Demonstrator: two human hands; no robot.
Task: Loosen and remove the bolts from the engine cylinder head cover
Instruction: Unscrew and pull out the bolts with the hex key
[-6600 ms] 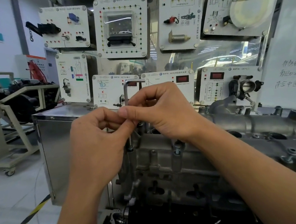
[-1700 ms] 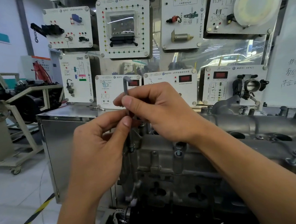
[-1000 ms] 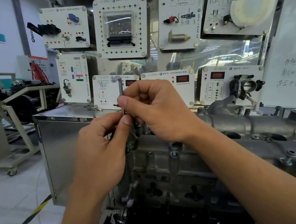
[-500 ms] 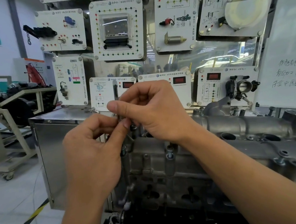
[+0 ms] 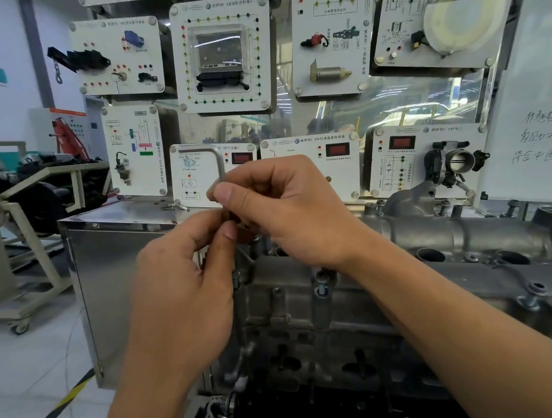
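Progress looks early: left hand (image 5: 182, 295) and right hand (image 5: 285, 214) each have a pinching grip on the upright hex key (image 5: 220, 167), engaged in the corner bolt (image 5: 236, 277) at the cylinder head cover's (image 5: 291, 274) left end; a neighbouring bolt (image 5: 321, 288) sits unremoved.

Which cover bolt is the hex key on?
The leftmost bolt, in line under the hex key that the left hand and right hand pinch. The middle bolt and right bolt stand free.

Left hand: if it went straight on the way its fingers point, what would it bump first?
Probably the right hand, holding the same bent key just above where the left hand pinches it; depth is unclear.
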